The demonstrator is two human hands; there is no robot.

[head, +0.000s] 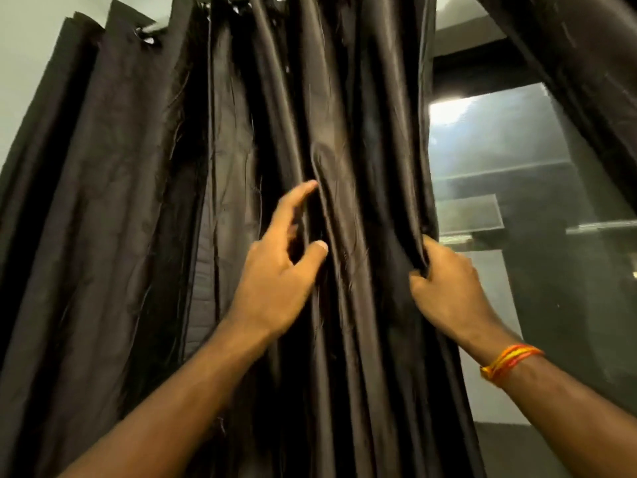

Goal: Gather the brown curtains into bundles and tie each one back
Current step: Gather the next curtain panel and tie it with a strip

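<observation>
Gripping the free right edge of the brown curtain (pixel 362 132) with the right hand (pixel 448 288), fingers and thumb curled tight onto the cloth so that the edge bunches into the fist. Wearing an orange and yellow thread band (pixel 510 362) on that wrist.

Reaching into the middle folds with the left hand (pixel 275 281), fingers spread and mostly straight. Stretching the index finger (pixel 296 198) upward, tip laid against a raised pleat. Holding the thumb (pixel 315 251) out to the right, at the cloth or just off it; cannot tell which through the blur. Pinching nothing on this side, gathering nothing yet into the palm.

Working on a curtain hung by metal eyelets (pixel 148 37) from the rod (pixel 155 27), bare metal showing only near the rod's left end. Falling from there in deep vertical pleats, glossy on the ridges, dark in the hollows, loose and untied. Spreading from the pale wall (pixel 27 63) on the left across to the window (pixel 499 150), covering the left and centre of the view down to its bottom edge.

Leaving the glass bare just right of the gripped edge, with hazy light at its upper part. Hanging beyond that, at the rod's right side, a second curtain (pixel 586 81), slanting down along the window's far edge, well apart from both hands.
</observation>
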